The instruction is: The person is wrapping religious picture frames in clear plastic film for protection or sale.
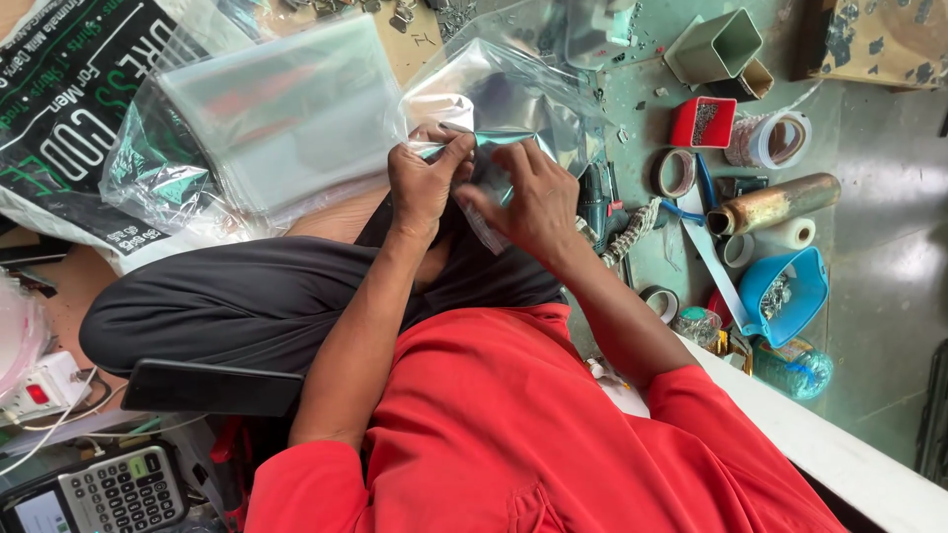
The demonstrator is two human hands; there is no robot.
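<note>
A clear plastic bag [513, 104] w/ a teal-tinted folded edge is held at approx. centre of view, just above the lap. Its edge is pinched by the left hand [423, 183], thumb and fingers closed on the film; the right hand [528, 197] is pressed against the same fold at 3 o'clock of the left, fingers curled onto the plastic. Both hands are touching each other at the fingertips.

At 9–10 o'clock of the bag, a stack of clear bags [267, 118] is seen lying on a printed black-and-white sack [69, 109]. Below the hands, dark trousers [247, 296] and a red shirt [513, 424] are seen.

At 3 o'clock, a cordless drill [595, 202] lies just beside the right wrist. Further out, approx. 2 o'clock: a red tray [703, 122], tape rolls [770, 140], a brass-coloured cylinder [772, 204]. At 4 o'clock a blue scoop-shaped tub [785, 291] is seen w/ small metal parts inside. At 7–8 o'clock, a calculator [123, 491] and a white switch box [39, 387].
</note>
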